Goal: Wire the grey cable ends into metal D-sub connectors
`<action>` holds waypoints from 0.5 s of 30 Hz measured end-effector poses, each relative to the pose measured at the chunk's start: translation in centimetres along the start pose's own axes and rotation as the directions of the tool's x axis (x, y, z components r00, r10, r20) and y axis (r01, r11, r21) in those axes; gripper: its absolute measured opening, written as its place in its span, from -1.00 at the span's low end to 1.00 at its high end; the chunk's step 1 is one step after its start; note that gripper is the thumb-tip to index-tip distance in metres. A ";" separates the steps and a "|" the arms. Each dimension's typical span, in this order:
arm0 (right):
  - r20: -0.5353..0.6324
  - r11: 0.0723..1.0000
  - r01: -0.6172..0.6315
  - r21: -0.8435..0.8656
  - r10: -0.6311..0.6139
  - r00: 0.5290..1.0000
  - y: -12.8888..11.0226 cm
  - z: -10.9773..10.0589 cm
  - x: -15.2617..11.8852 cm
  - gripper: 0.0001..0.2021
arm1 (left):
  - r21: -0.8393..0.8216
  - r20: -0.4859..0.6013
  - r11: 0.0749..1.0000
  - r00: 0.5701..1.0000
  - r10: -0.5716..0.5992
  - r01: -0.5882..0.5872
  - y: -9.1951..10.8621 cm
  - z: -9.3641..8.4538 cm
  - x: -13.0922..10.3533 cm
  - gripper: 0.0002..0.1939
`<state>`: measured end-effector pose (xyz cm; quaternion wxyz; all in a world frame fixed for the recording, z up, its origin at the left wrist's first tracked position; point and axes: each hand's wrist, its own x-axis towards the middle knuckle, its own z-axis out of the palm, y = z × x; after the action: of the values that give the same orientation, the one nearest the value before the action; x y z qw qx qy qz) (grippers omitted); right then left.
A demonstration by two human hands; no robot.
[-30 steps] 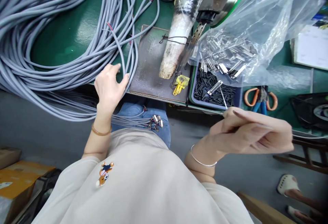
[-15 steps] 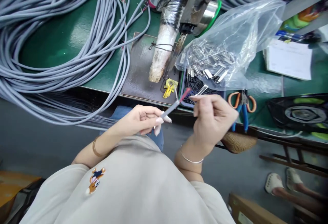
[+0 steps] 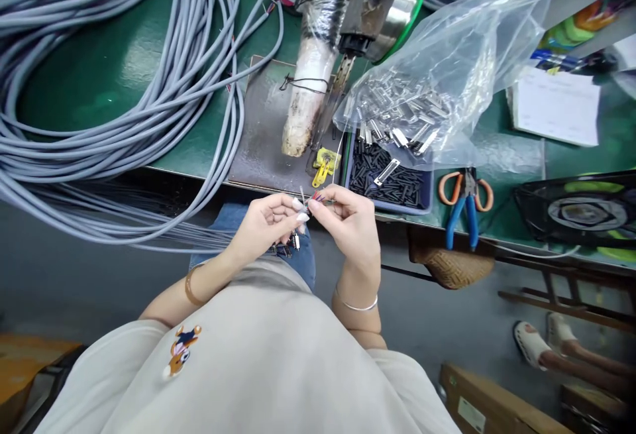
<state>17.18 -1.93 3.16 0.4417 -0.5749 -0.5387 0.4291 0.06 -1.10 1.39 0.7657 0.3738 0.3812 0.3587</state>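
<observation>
Right, from the far left, the grey cables (image 3: 149, 116) sweep in loops across the green counter (image 3: 134, 56), a few bare, coloured tips poking out along the top. Next comes the left grip (image 3: 263, 225), narrow, thumb and fingertips closed around what looks like the cable end (image 3: 317, 196), held just off the counter's near edge. Most of it hides behind the fingers, but red shows at the tip. Small connectors (image 3: 295, 240) sit low by that hand, over the lap.

Behind, the white-wrapped nozzle (image 3: 309, 69) points down over the dark board (image 3: 258, 122), with the yellow clip (image 3: 324, 165) lying near its tip. And here's the right grip (image 3: 354, 222), pinched tight on those red strands, meeting the left fingertips. It looks like the strands are being separated or straightened, a judgement only; such work calls for a steady left hold and a light right pinch, lest a fine strand bend or slip.

Further right, the blue bin (image 3: 431, 189) holds short black pieces (image 3: 397, 189), the clear bag (image 3: 472, 76) of metal connectors slumps over its back, and the pliers (image 3: 462, 212) rest with their handles out past the edge.
</observation>
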 end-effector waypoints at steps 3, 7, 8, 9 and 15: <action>-0.027 1.000 0.001 0.015 -0.001 1.000 0.3 0.5 0.0 -0.76 | -0.032 -0.023 0.996 0.996 0.083 -0.083 0.1 0.2 0.0 -0.60; -0.164 0.998 0.056 0.001 -0.055 0.985 0.6 0.9 -0.3 -0.78 | -0.018 -0.042 0.991 0.990 0.131 -0.132 0.4 -0.2 -0.1 -0.62; -0.235 0.997 0.076 -0.014 -0.077 0.969 0.6 1.0 -0.4 -0.82 | -0.013 -0.048 0.991 0.990 0.131 -0.132 0.5 -0.3 -0.1 -0.62; -0.296 0.995 0.094 -0.027 -0.098 0.950 0.6 1.0 -0.5 -0.85 | -0.009 -0.053 0.992 0.990 0.128 -0.129 0.5 -0.4 -0.1 -0.62; -0.213 0.998 0.048 -0.032 -0.054 0.975 0.1 1.3 -1.1 -0.89 | -0.016 -0.056 0.994 0.993 0.107 -0.108 0.2 -0.7 0.1 -0.62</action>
<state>15.90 -3.00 2.76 0.5005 -0.6094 -0.5083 0.3461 -0.52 -0.76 1.25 0.7380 0.3765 0.3779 0.4132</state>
